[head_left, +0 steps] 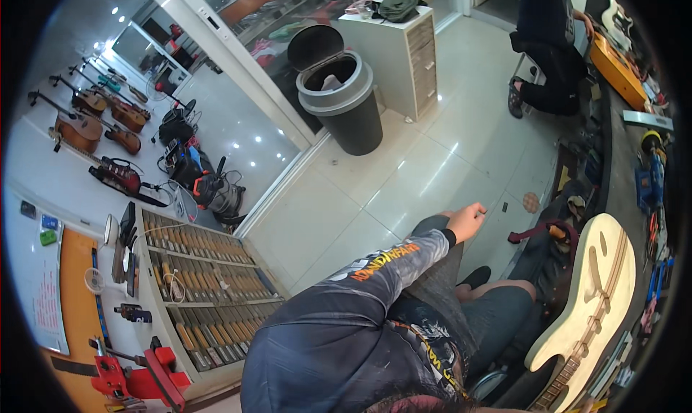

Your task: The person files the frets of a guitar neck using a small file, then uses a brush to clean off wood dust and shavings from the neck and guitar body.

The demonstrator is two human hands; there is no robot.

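Note:
My left hand (467, 223) is above my bent left knee, its fingers curled in and nothing visible in them. The left arm stretches out in a dark printed sleeve. My right hand is out of view. On the dark workbench (618, 169) at my right lies a pale, bare-wood electric guitar (605, 258). Its fretted neck points toward the lower edge, and cut-outs show in the body. The left hand is well apart from the guitar, with a gap of floor and my legs between them.
A dark red strap (551, 229) hangs by the bench. Screwdrivers and other tools line its far side. Another person (548, 45) sits farther along it, beside an orange guitar body (616, 70). A bin (339, 103), a file rack (216, 290) and a red vise (133, 377) stand leftward.

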